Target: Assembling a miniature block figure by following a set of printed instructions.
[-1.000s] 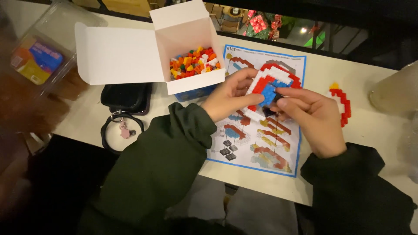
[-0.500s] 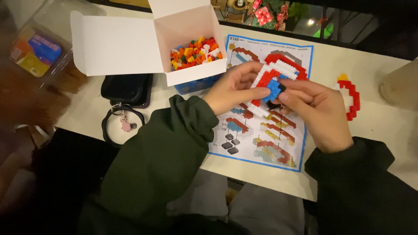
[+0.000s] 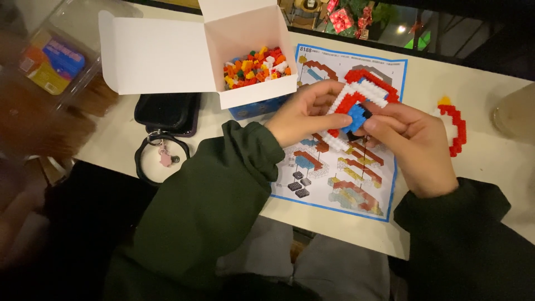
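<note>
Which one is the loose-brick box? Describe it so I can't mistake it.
Start at the white table and find the printed instruction sheet under both hands. Just left of the sheet's top corner stands a small white cardboard box with its lid flaps folded open. It alone holds a heap of tiny red, orange, yellow and white bricks.

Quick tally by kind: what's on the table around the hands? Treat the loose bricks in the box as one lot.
Brick builds: 2, one red, white and blue held by left hand and right hand, one red and white lying at right
Open white box of loose bricks: 1
Instruction sheet: 1
Black case: 1
Black ring strap: 1
Total: 6
</note>
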